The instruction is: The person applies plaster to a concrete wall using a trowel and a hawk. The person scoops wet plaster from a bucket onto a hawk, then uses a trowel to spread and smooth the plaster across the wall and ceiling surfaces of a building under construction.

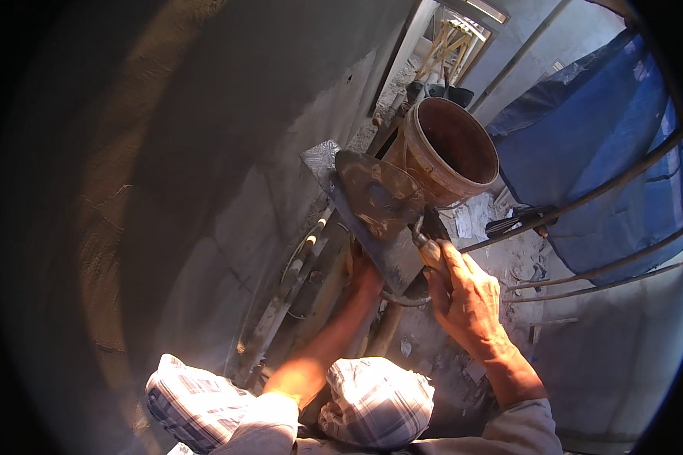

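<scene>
The right hand (pixel 469 299) is closed around the wooden handle of a mortar-smeared trowel (pixel 378 193), whose blade lies over a flat metal board (pixel 401 262). The left hand (pixel 363 269) is beneath the board, mostly hidden, so I cannot tell its grip. A bucket (pixel 416 168) stands just beyond; a grey wall (pixel 228 129) rises at left.

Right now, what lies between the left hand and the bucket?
In the head view, the plate and the trowel lie between the left hand and the bucket.
</scene>
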### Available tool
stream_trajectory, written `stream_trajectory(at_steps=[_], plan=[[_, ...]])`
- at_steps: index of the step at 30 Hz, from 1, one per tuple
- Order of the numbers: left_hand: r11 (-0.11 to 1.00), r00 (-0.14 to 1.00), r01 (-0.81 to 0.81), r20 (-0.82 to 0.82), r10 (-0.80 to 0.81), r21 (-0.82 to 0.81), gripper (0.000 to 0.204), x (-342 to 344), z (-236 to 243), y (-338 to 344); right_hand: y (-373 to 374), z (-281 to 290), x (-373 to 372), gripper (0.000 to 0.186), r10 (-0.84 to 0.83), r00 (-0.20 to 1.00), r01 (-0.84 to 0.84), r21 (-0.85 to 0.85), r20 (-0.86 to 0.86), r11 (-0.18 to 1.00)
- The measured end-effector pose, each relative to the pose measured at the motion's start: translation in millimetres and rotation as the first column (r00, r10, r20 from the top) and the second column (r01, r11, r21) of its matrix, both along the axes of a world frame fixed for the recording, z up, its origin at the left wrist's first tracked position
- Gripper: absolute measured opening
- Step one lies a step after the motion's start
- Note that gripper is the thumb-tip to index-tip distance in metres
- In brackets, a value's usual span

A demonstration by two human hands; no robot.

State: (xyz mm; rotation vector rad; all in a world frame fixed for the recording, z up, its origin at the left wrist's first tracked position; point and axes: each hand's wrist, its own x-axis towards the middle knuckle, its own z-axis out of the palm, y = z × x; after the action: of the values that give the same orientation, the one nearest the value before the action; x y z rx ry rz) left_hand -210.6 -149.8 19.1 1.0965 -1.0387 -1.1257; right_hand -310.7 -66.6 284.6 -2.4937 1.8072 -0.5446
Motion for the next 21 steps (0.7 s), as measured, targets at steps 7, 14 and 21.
stream_trajectory(at_steps=[7, 14, 21], plan=[[0.990, 0.978, 0.106, 0.189, -0.087, -0.093, 0.053, 31, -17, 1, -1, 23, 27, 0.043, -0.006, 0.999, 0.009, 0.068, -0.051, 0.998], [0.963, 0.669, 0.252, -0.702, -0.245, -0.097, 0.049, 5, 45, 16, -12, 44, -43, 0.038, -0.219, 0.809, 0.003, 0.368, 0.545, 0.930], [0.954, 0.428, 0.290, -0.901, -0.063, 0.071, 0.048, 93, 60, 41, -18, 33, -98, 0.043, -0.513, 0.775, 0.199, 0.628, 0.369, 0.752]])
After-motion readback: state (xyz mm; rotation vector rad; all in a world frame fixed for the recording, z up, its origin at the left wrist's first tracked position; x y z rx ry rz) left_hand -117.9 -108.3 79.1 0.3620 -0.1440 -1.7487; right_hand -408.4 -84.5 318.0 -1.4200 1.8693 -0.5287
